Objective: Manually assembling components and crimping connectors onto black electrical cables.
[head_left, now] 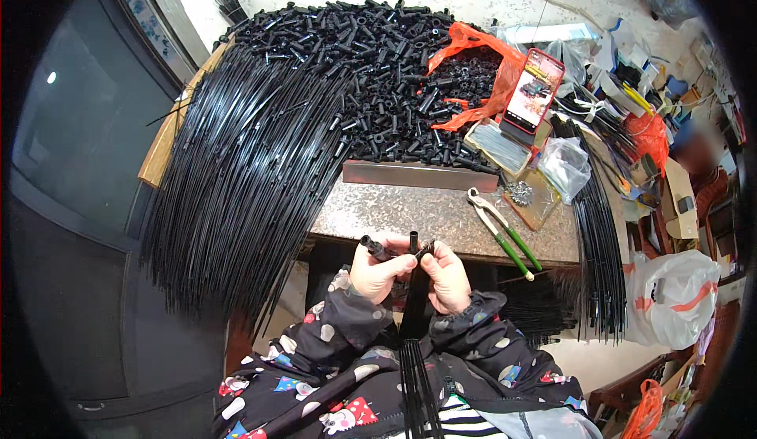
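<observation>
My left grip [374, 277] holds black tube [372, 246]; right grip [449, 280] pinches dark piece [426, 247] (mostly hidden). Slack pressure could drop tube; thin strands [415, 388] could snag sleeve [347, 322].

Brightly lit, curved edges, black fisheye rim

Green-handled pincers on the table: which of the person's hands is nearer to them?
The right. The right hand is just left of the pincers, in front of the table edge; the left hand is farther left, on the right hand's far side.
</observation>
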{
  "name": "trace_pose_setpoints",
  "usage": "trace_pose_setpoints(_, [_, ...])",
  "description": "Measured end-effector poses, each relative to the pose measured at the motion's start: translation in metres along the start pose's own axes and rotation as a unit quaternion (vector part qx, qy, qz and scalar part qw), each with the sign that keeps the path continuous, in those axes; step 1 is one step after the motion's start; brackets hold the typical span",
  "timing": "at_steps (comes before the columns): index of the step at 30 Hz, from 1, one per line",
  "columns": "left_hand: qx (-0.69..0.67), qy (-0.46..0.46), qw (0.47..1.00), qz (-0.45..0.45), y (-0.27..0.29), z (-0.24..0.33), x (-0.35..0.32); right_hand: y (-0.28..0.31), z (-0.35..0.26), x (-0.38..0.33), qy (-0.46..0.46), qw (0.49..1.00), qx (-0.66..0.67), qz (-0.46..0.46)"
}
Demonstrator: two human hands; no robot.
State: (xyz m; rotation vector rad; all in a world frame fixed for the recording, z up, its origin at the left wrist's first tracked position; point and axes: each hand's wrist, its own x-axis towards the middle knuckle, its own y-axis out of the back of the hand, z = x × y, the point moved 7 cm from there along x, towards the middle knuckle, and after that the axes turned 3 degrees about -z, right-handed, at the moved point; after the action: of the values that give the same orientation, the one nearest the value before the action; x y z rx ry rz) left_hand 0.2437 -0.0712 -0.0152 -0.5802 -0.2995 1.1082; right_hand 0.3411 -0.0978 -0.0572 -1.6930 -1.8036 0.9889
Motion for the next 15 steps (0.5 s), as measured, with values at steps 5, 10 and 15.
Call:
trace_pose_setpoints(5, [0.372,-0.149,0.916,-0.005,-0.013,0.036,0.0,0.003,-0.005,-0.008,0.068,0.996,-0.023,0.046])
trace_pose_setpoints(10, [0.132,0.046,0.989,-0.057,0.004,0.011,0.005,-0.022,-0.001,-0.007,-0.048,0.994,0.019,-0.098])
trace_pose_setpoints(15, [0.167,0.076,0.98,-0.074,-0.002,0.024,0.005,-0.018,0.01,-0.013,-0.095,0.987,0.034,-0.122])
